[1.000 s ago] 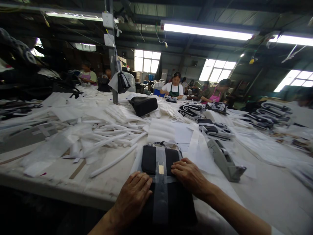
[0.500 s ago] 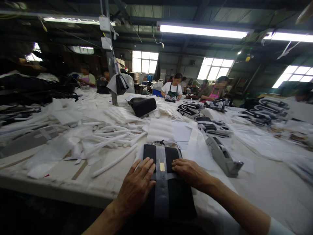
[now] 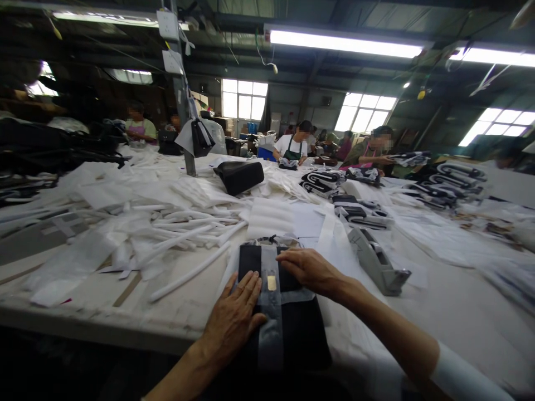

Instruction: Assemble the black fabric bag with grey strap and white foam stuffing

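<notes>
A black bag (image 3: 303,328) lies in front of me at the table's near edge. A translucent strip (image 3: 271,342) runs down its middle, and a similar band (image 3: 296,295) crosses it. A small gold-coloured plate (image 3: 271,283) shows at the strip. My left hand (image 3: 236,306) rests flat on the bag's left side, fingers stretched out and thumb pointing towards the strip. Over the upper right part is my right hand (image 3: 307,270), fingers pressed together, tips at the strip's right edge. Whether anything is pinched in them cannot be made out.
A grey tape dispenser (image 3: 378,262) stands to the right. White foam rods (image 3: 188,228) and sheets heap up at left. Beyond are a dark bag (image 3: 240,177), folded dark pieces (image 3: 321,181) and a metal post (image 3: 184,111). Co-workers, one a person in a green apron (image 3: 290,150), work across the table.
My right hand has moved up and left from the bag's right side to the strip. My left hand stays on the bag. A co-worker at right now holds out a dark bundle.
</notes>
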Tool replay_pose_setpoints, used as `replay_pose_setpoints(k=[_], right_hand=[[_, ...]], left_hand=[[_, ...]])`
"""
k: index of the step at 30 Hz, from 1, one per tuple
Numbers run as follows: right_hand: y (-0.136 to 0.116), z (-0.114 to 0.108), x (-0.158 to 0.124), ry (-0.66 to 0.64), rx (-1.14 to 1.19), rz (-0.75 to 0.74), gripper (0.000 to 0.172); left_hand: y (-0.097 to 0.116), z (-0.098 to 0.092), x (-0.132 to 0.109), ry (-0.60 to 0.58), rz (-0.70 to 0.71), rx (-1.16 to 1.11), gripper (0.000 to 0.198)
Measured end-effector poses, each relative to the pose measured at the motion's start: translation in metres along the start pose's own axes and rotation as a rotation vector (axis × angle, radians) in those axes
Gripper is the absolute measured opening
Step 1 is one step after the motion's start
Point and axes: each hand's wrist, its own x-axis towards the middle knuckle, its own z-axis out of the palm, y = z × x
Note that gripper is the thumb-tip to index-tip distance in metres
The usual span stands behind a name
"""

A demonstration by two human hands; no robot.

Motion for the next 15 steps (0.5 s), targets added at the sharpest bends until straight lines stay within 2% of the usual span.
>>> replay_pose_setpoints(k=[4,8,10,15], right_hand=[[-0.009,0.027,0.021,0.008,-0.079,-0.107,0.039],[0.007,0.063,0.023,-0.104,-0.178,-0.107,0.056],[0.017,0.077,0.02,-0.14,-0.195,-0.096,0.059],[0.024,0.088,0.016,-0.153,-0.186,-0.085,0.06]], left_hand=[[0.0,-0.001,0.0,0.011,0.018,0.042,0.055],[0.002,-0.001,0.0,0.006,0.004,0.03,0.056],[0.002,0.0,0.0,0.009,-0.011,0.01,0.055],[0.0,0.004,-0.003,0.018,0.005,0.024,0.053]])
